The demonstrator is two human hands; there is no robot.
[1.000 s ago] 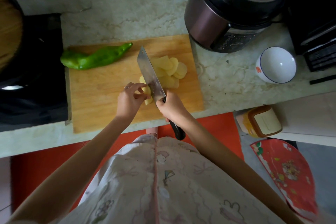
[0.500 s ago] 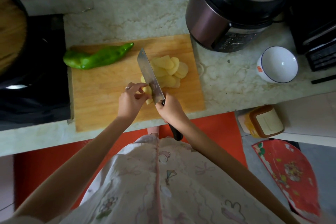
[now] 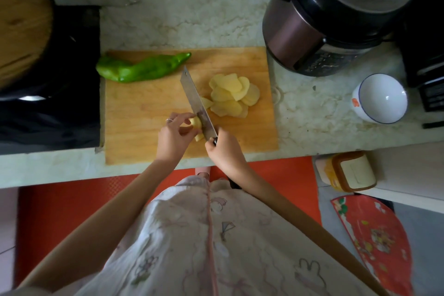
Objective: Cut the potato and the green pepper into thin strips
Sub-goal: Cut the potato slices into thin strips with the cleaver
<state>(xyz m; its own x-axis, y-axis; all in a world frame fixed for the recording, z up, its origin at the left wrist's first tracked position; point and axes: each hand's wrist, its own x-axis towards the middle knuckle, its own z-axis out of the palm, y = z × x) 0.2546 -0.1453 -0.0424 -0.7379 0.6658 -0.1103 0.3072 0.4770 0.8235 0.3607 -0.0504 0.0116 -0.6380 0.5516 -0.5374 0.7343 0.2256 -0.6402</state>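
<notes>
— Where does the work stand?
— On the cutting board [image 3: 144, 113]; the left hand [image 3: 174, 137] pinches the last stub of potato [image 3: 195, 123] with curled fingers [image 3: 180, 118], and the right hand [image 3: 222, 149] is wrapped round the handle of the cleaver [image 3: 195, 100], whose blade sits against the stub's right face; a pile of round slices [image 3: 231, 95] lies just right of the blade, and the green pepper [image 3: 141, 68] lies whole at the board's far left corner.
— What could go wrong from here?
— The stub is small, so the fingertips sit right beside the edge; if the probably slick potato slips, or the blade leans left, the steel could land on a finger.
— Anything besides a cut?
— The stub may roll under the blade and yield a wedge rather than an even slice; the slices are rounds, not strips, and such a loosely fanned pile could slide apart when it is cut lengthways; the pepper's end hangs past the board toward the dark hob [image 3: 60, 108], so a nudge might push it off.
— Is the grip on the cleaver firm?
— That cannot be judged; the palm hides the handle.
</notes>
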